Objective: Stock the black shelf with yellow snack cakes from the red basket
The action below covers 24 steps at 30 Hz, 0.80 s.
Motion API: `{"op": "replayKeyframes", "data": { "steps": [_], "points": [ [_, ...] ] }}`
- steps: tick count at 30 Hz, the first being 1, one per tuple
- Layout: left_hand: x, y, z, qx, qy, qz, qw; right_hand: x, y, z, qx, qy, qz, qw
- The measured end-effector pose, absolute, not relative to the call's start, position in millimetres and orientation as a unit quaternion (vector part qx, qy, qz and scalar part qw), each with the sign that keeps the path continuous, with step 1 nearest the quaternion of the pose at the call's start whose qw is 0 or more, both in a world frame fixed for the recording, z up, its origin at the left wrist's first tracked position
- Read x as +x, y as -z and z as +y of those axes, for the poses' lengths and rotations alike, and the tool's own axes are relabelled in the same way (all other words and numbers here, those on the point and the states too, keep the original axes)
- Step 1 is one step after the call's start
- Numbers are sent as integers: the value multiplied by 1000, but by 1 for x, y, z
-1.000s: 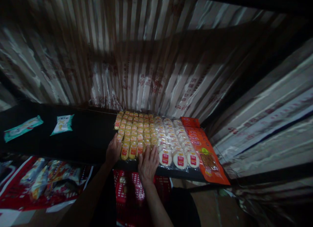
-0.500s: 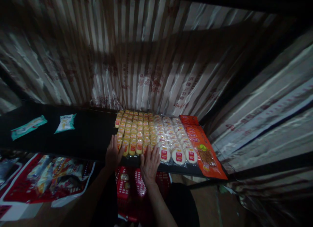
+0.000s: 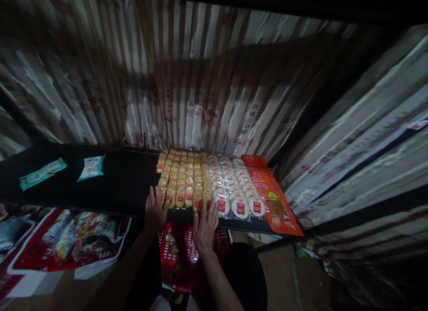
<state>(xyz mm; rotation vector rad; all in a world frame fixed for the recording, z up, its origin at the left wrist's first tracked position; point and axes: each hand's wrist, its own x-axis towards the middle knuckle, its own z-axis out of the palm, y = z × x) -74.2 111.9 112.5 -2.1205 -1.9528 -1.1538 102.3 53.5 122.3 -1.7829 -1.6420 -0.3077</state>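
Observation:
Rows of small yellow wrapped cakes lie on a black shelf. My left hand rests at the front left corner of these rows, fingers stretched out against the cakes. At their front right, my right hand lies with fingers spread, its tips over the last yellow cakes and close to the white round crackers in clear wrappers. Neither hand has anything in its grasp. Beyond the crackers, orange snack bags overlap at the shelf's right end.
Two green-and-white packets lie on the shelf's left part. Below the shelf, a red basket stands between my legs, and another red basket holds several snack bags. Striped plastic sheeting hangs behind.
The view has shifted slightly, so the goods on the right appear further left and higher. Both hands stay at the front of the yellow cakes, with little visible movement.

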Motion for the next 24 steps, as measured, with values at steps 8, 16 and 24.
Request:
{"op": "replayKeyframes", "data": {
  "steps": [8, 16, 24],
  "points": [
    [-62, -109, 103, -693, 364, -622, 22, 102, -112, 46, -674, 97, -660, 317],
    [-63, -110, 100, -689, 376, -618, 32, 104, -109, 42, -678, 102, -657, 312],
    [-63, -111, 99, -680, 384, -625, 12, 105, -109, 41, -677, 80, -661, 312]
  ]
}}
